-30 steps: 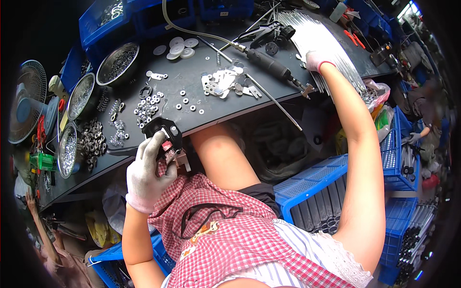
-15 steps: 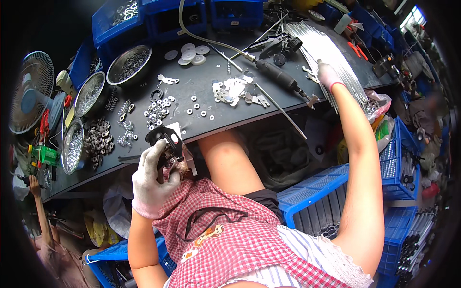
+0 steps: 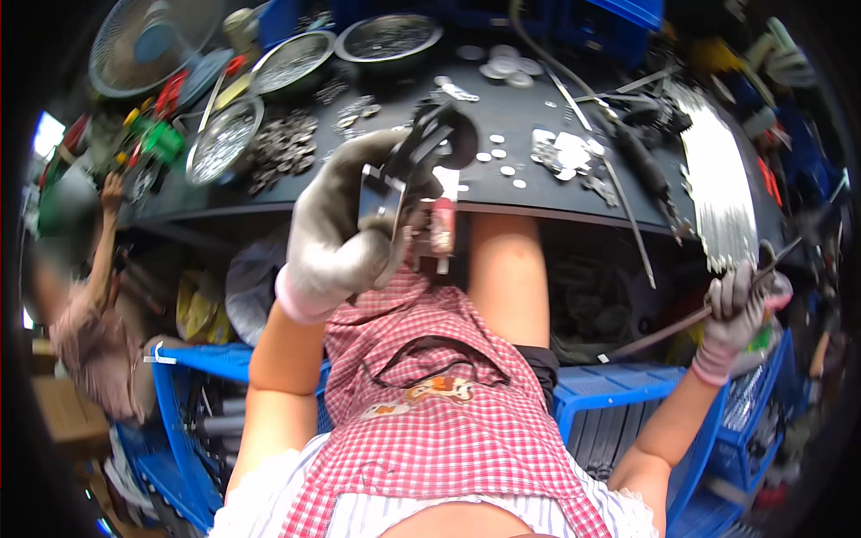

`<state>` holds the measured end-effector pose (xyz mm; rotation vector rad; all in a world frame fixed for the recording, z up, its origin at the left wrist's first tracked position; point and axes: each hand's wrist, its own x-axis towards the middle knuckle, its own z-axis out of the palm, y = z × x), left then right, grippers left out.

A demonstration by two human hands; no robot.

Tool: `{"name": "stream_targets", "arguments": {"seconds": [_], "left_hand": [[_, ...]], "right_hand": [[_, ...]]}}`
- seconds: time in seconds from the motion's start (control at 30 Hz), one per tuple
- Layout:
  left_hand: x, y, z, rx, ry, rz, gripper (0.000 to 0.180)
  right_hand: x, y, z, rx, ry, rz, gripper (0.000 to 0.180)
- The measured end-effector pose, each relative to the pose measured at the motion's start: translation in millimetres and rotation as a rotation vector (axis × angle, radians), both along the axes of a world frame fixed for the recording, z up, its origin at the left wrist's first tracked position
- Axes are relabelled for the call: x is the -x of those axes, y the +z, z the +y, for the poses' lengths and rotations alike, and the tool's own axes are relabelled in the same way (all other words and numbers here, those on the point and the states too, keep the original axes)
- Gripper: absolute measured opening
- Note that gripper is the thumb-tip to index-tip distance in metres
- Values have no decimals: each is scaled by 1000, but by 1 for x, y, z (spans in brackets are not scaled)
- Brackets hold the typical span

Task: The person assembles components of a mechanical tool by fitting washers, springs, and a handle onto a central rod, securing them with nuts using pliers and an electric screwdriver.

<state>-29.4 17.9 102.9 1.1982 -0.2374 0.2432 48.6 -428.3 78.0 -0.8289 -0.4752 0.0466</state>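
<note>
My left hand (image 3: 327, 233), in a pale work glove, is raised over my lap near the table edge. Its fingers wrap round a black bracket-like part (image 3: 430, 148) with a rounded end and shiny flat faces. Close beside it, a small red-and-metal piece (image 3: 443, 224) stands at the table edge; its kind is unclear. Out to the right, my gloved right hand (image 3: 735, 309) grips a long thin metal rod (image 3: 659, 336), tilted up to the right. The near ends of a bundle of bright rods (image 3: 722, 188) lie just above that hand.
Metal bowls (image 3: 296, 63) of small parts stand at the back left, with dark nuts (image 3: 282, 148) nearby. Washers, white discs (image 3: 507, 67), flat plates (image 3: 565, 152) and a power screwdriver (image 3: 641, 161) lie on the table. Blue crates (image 3: 628, 386) flank my legs. Another person (image 3: 99, 314) sits left.
My right hand has left the rod bundle and come down towards me with a rod. The left hand has lifted the black part. The whole view has swung left.
</note>
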Motion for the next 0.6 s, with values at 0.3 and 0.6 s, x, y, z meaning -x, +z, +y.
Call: {"name": "stream_targets", "arguments": {"seconds": [0.3,0.6], "left_hand": [[25,-12,-2,763,-487,26,66],[26,7,-28,725,-212,455,57]], "right_hand": [[32,-11,131,1063,-376,-618,35],[9,19,136,1315,-543,-1169,31]]}}
